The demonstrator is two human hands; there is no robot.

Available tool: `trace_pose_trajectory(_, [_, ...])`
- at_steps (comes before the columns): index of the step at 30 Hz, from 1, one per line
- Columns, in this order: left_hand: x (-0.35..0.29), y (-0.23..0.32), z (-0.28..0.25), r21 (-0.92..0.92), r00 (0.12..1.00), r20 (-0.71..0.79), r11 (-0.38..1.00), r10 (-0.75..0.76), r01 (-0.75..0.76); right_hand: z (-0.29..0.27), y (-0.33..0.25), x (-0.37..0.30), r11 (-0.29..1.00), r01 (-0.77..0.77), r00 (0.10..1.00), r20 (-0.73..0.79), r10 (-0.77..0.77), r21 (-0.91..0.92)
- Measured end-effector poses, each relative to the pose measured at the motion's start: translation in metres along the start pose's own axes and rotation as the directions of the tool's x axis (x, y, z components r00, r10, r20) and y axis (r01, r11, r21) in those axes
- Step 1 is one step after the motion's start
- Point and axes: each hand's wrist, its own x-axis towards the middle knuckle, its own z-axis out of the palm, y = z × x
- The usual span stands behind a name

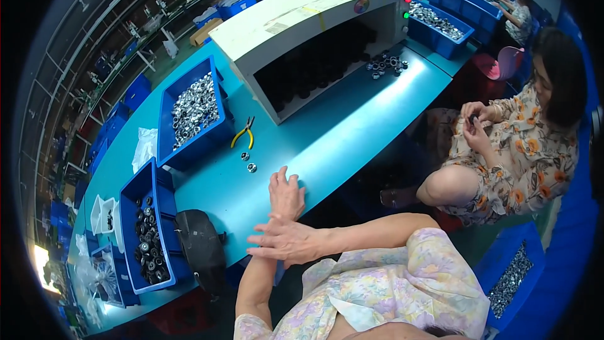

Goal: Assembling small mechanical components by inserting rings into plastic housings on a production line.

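My left hand [287,198] reaches over the front edge of the teal table [277,151], fingers stretched out and apart, holding nothing. Across my left wrist lies my right hand [290,239], its fingers spread and nothing visible in them. Just beyond my left hand are two small round metal parts [251,167]. Behind those rest pliers [244,133] with yellow handles, jaws pointing away. To the left stands a blue crate [165,127] of shiny metal parts. Nearer, another blue crate [128,239] holds black round parts, next to a dark rounded object [200,249].
A white box-shaped housing [251,69] with a dark opening spans the table; several metal parts [385,64] lie at its right end. A seated co-worker [516,145] at right handles a small dark part. A blue bin [525,245] of metal pieces stands low at right.
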Motion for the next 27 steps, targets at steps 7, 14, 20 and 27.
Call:
trace_pose_trajectory(7, [-0.001,0.022,0.012,-0.095,0.999,0.037,0.995,-0.016,0.020,0.010,-0.003,-0.008,0.983,-0.040,0.994,0.095,0.058,-0.178])
trace_pose_trajectory(14, [-0.020,0.001,0.034,-0.169,0.982,-0.080,0.968,0.171,-0.183,-0.004,0.032,-0.027,0.961,-0.135,0.988,0.039,0.148,-0.241])
trace_pose_trajectory(20, [-0.029,-0.038,0.035,-0.002,0.973,-0.005,0.973,0.229,-0.229,-0.036,0.062,-0.054,0.977,-0.190,0.976,-0.092,0.198,0.093])
trace_pose_trajectory(27, [-0.053,-0.083,-0.010,0.016,0.977,-0.164,0.990,-0.133,0.137,-0.053,0.193,-0.149,0.704,-0.689,0.692,-0.444,0.569,-0.171])
